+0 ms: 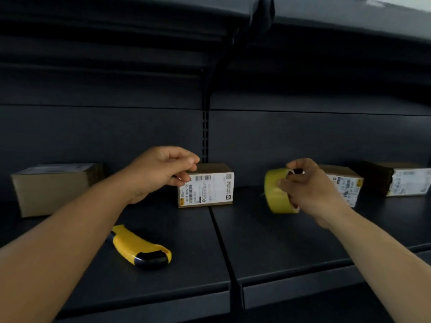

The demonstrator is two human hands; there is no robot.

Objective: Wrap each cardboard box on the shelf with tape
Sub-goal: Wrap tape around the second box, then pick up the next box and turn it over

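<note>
Nearest, yellow knife (142, 247) lies unused on the shelf (268, 241); left grip (163, 169) pinches the middle box (206, 185), right grip (310, 185) curls round the tape roll (276, 192) beside it, so press tape flat first.

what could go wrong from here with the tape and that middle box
1. The left hand only pinches the top corner of the middle box, so pulling tape may tip or slide it.
2. The right hand holds the tape roll close to another box, which it might knock.
3. The cutter lies under the left forearm, where it may be bumped.
</note>
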